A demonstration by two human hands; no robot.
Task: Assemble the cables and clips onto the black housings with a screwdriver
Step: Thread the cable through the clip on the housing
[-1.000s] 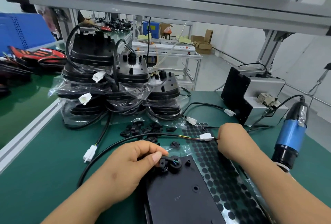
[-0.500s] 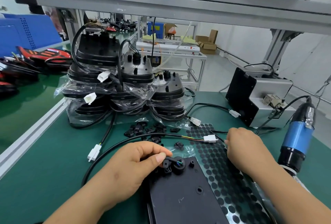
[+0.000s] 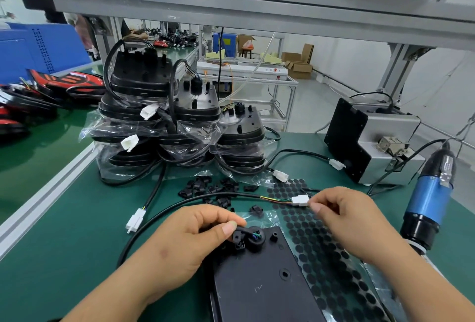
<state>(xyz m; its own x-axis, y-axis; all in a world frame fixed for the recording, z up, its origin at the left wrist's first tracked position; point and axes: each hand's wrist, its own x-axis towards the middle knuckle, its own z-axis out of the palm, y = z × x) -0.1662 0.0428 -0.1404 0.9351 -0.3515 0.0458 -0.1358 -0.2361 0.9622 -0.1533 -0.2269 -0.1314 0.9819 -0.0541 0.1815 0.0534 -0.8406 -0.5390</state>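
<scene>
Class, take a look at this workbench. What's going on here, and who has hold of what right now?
A person is fitting a black cable to a flat black housing on a green bench. The left hand has its grip on the cable where it enters the housing's round socket. The right hand pinches the white plug at the cable's other end. The blue screwdriver is untouched at the right; loose clips lie behind the housing.

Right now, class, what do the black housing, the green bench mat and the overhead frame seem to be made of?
Black housing: probably moulded plastic, matte; dull sheen, moulded bosses. Green bench mat: likely rubber or vinyl, smooth; soft glare. Overhead frame: grey metal, probably aluminium extrusion; straight slotted profile, satin finish.
</scene>
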